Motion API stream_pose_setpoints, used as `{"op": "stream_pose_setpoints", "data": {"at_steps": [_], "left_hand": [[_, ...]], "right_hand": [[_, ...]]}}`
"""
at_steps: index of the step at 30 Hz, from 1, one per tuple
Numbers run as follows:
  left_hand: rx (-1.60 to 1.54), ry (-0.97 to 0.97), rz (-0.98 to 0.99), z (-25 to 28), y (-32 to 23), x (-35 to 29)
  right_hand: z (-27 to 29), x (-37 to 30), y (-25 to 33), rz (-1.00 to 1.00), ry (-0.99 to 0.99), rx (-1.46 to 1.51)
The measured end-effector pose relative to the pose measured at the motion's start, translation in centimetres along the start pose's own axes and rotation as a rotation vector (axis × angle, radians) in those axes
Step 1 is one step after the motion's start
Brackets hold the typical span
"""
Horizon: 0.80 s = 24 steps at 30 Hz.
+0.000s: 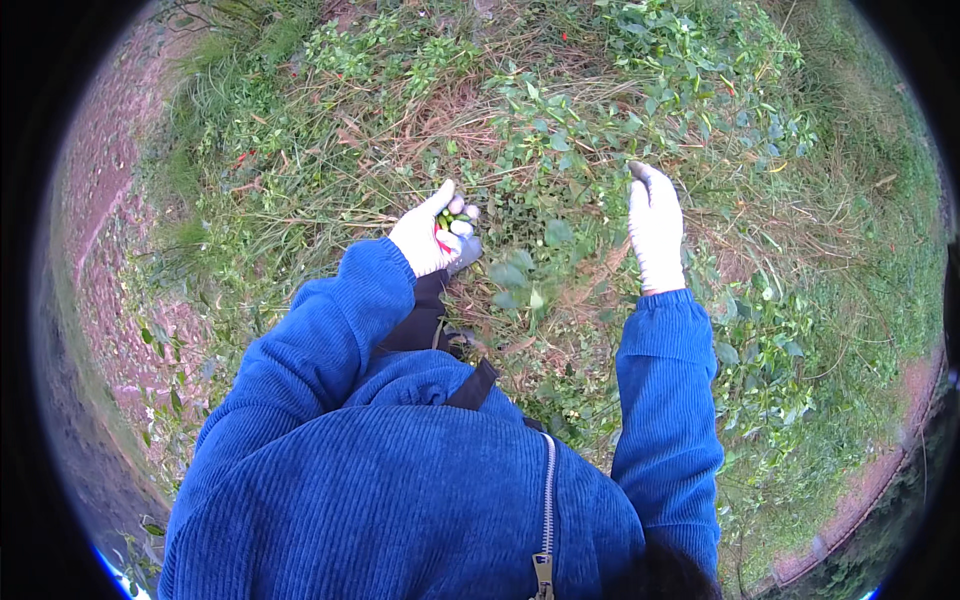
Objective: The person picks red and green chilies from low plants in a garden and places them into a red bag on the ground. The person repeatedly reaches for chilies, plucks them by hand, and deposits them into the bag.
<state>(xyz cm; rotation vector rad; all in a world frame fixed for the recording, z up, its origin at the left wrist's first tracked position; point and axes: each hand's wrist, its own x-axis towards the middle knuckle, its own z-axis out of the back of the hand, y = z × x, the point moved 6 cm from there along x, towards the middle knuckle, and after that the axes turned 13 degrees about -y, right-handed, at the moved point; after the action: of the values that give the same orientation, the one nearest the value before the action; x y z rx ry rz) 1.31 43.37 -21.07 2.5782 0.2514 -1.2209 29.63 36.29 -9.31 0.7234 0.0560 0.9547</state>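
White gloves with greyish fingertips cover both hands. In my left hand point(437, 232), the fingers curl around a few small chili peppers point(455, 218), mostly green, with a red one point(443, 241) by the palm. It is held left of centre, above a dark trouser leg and a grey shoe point(466, 254). My right hand point(655, 225) reaches forward on the right, fingers stretched out and nothing visible in them. Close beyond its fingertips are the leaves of a chili plant point(690, 110). Whether the fingertips touch a stem or leaf is hard to make out.
Leafy green plants point(555, 125) and dry straw point(460, 125) cover the ground ahead. Red peppers point(243, 157) show at the left among grass. Bare reddish soil point(110, 190) runs along the far left. More leafy plants point(760, 340) grow beside my right sleeve.
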Motion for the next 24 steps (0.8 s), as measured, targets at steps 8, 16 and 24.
{"op": "stream_pose_setpoints", "data": {"at_steps": [8,16,24], "left_hand": [[-0.077,-0.106,0.007,3.2,0.1,-0.5],[0.127,-0.147,-0.067,3.9,-1.3,0.5],[0.041,-0.052,0.003,2.4,-0.8,1.1]], "right_hand": [[-8.2,2.4,-0.4,0.103,0.015,-0.096],[-14.0,7.9,-4.5,-0.024,0.03,-0.424],[-13.8,3.4,-8.8,-0.834,0.347,0.329]]}}
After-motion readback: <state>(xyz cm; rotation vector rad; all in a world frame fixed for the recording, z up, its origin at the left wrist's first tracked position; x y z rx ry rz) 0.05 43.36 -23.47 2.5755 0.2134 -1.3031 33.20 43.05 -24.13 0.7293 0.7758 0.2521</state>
